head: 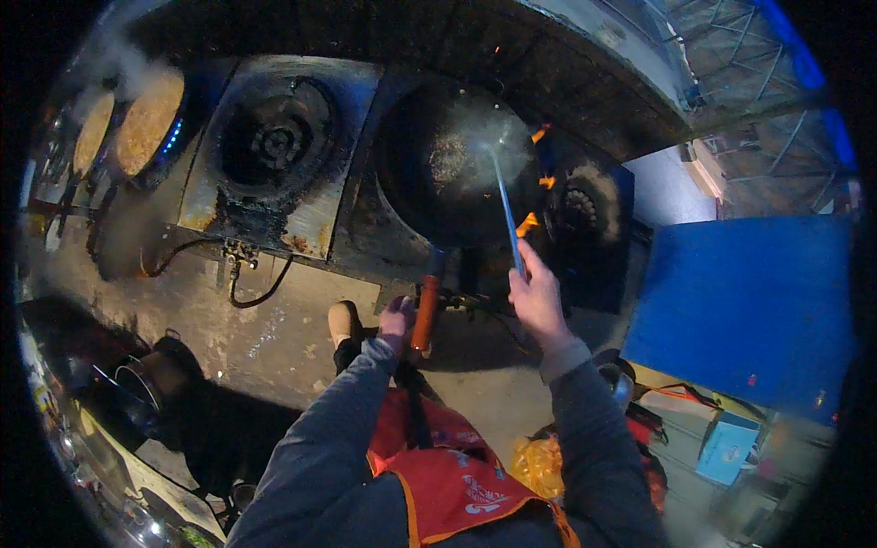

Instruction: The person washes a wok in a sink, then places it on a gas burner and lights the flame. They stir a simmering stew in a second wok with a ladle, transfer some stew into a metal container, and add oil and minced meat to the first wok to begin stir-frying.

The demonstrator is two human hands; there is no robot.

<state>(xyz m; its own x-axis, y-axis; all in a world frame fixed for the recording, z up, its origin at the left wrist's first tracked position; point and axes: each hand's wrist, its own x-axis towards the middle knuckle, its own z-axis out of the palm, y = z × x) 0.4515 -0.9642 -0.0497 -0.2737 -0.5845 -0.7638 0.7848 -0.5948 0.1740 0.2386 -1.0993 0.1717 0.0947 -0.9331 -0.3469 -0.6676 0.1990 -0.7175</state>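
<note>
A large dark wok (418, 198) sits over a burner in front of me, with a small heap of pale food (449, 159) in its bowl and steam or smoke above it. My right hand (538, 291) grips the long metal handle of a cooking utensil (507, 205). The utensil's far end reaches into the wok, and haze hides its head. Orange flames (527, 225) lick up along the wok's right rim. Just left of the wok's reddish-brown handle (425, 314), my left hand (397, 318) is low by the stove front, its fingers curled; whether it holds anything is unclear.
To the left is a sooty burner (277, 140) with a gas valve and hose (241, 257) below it. Farther left, two steaming pans (149, 123) hold yellowish-brown food. A blue tabletop (740, 301) stands at right. A pot (140, 383) and a yellow plastic bag (538, 466) are lower down.
</note>
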